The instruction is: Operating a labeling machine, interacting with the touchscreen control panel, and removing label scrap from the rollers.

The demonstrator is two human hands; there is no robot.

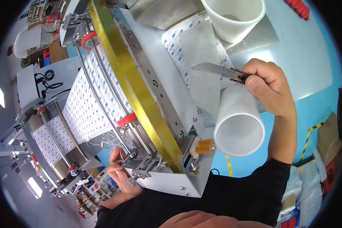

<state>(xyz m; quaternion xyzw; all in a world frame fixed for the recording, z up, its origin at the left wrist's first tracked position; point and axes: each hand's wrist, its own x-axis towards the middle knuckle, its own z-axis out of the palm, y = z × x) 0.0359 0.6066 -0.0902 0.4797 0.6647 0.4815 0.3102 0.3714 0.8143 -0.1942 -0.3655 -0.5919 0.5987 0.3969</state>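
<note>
My right hand is closed around a metal-bodied utility knife, its wide blade pointing left over a grey sheet. Beneath that sheet lies white liner with blue print. Just under the knife, a white tube lies with its open end toward me. At the near end of the roller machine, my left hand has its fingers curled at a small bracket; what they pinch is partly hidden. A printed web runs over the machine's rollers on the left.
A second white tube stands at the top. An orange spring fitting juts from the machine's near end. Clear plastic scraps hang beneath the rollers. Another person is at far left. Wrapped rolls sit at lower right.
</note>
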